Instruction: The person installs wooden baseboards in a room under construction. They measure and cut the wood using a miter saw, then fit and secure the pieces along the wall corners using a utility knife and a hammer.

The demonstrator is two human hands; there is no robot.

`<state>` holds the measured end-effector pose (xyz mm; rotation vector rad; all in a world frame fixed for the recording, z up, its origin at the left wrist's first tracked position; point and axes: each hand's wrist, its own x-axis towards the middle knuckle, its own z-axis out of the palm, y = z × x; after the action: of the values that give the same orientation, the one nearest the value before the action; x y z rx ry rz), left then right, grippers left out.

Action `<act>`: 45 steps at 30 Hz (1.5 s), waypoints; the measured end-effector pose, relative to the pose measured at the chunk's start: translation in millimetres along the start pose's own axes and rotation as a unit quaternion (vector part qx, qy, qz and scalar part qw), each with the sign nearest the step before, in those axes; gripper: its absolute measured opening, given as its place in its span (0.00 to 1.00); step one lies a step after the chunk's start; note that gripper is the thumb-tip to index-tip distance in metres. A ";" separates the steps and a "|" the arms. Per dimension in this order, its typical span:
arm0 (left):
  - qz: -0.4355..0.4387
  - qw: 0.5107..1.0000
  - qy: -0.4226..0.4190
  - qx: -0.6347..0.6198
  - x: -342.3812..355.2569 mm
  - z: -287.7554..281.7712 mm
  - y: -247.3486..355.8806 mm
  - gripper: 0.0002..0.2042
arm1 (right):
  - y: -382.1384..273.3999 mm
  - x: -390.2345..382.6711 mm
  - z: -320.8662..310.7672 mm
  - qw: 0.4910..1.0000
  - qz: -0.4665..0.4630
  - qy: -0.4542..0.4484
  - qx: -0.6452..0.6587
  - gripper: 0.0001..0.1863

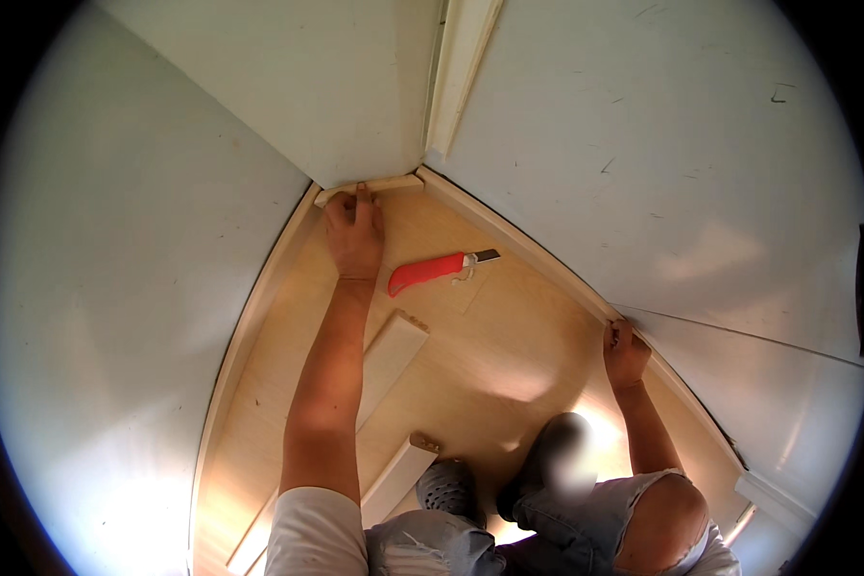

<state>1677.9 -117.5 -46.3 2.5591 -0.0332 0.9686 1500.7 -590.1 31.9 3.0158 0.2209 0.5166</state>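
Note:
My left hand (355, 235) reaches to the far end of the floor, its fingers curled over a short pale skirting board piece (403, 183) at the foot of the far wall. Along the right wall runs a long skirting board (518, 240). My right hand (627, 355) is at its upper edge, with bent fingers gripping or pressing it; the fingertips are partly hidden. Just right of my left wrist, a utility knife (427, 274) with a red handle lies on the floor, its blade end pointing right.
Another skirting board (250, 336) follows the left wall. Loose pale board lengths (394, 355) lie on the wood-toned floor (470, 355) beside and under my left arm. Light grey wall panels (662, 144) enclose the narrow space. My shoes (446, 490) and bent knees are at the near side.

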 end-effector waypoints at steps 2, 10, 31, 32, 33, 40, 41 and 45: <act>-0.028 0.999 -0.020 -0.013 -2.0 1.5 -2.0 0.21 | -0.9 1.8 -1.3 1.000 0.003 -0.009 0.005 0.09; 0.035 0.999 -0.020 0.012 -5.2 1.2 -5.6 0.28 | 5.5 -7.9 2.9 0.998 0.030 -0.054 -0.006 0.10; -0.017 1.000 -0.012 -0.002 -3.1 -2.5 1.1 0.20 | 9.0 -5.4 2.5 0.994 0.027 -0.066 0.081 0.10; -0.016 1.000 -0.006 -0.005 -2.7 -2.5 1.2 0.20 | 8.8 -5.0 1.2 0.993 0.033 -0.068 0.089 0.10; -0.016 1.000 0.000 -0.008 -2.6 -2.4 1.2 0.20 | 8.2 -4.6 -0.8 0.992 0.035 -0.072 0.094 0.10; -0.047 0.998 -0.034 -0.015 -5.0 -16.2 -0.2 0.21 | 2.4 0.1 -7.9 0.981 0.052 -0.105 0.155 0.08; -0.045 0.998 -0.033 -0.027 -6.8 -22.6 0.9 0.20 | 2.0 1.1 -9.6 0.979 0.059 -0.116 0.158 0.07; -0.118 0.990 -0.075 -0.006 -64.9 -74.5 -6.5 0.15 | 14.2 -3.8 -4.5 0.980 0.022 -0.093 0.174 0.07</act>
<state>1582.7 -91.0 -39.6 2.5473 0.2148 0.6853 1497.5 -604.4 36.3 3.3890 0.2551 0.2131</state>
